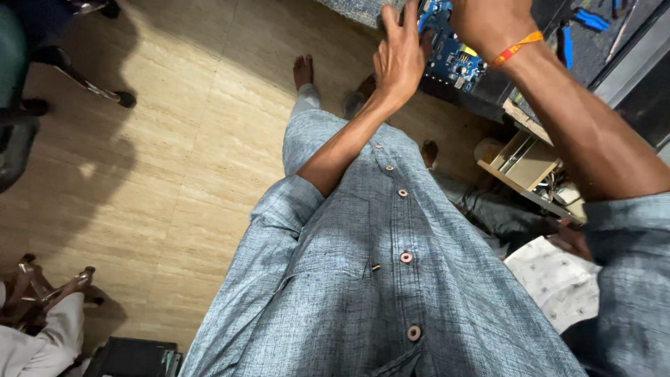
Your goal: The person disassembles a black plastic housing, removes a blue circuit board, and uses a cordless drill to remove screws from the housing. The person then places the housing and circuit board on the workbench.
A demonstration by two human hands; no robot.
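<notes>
A blue circuit board [455, 61] lies on a dark table edge at the top of the head view. My left hand [398, 59] reaches up from my grey sleeve and grips the board's left edge, thumb and fingers around it. My right hand [488, 21], with an orange band [515, 47] on the wrist, rests over the top of the board. Its fingers are cut off by the frame's edge. My grey buttoned shirt [391, 279] fills the lower middle, and my bare feet [303, 70] stand on the floor below the table.
Tan tiled floor [174, 139] spreads to the left. Chair legs [98, 87] stand at the upper left. A wooden shelf unit [525, 162] sits under the table at right. Another person in a white patterned garment [555, 279] sits at right; a second person's feet [49, 286] show lower left.
</notes>
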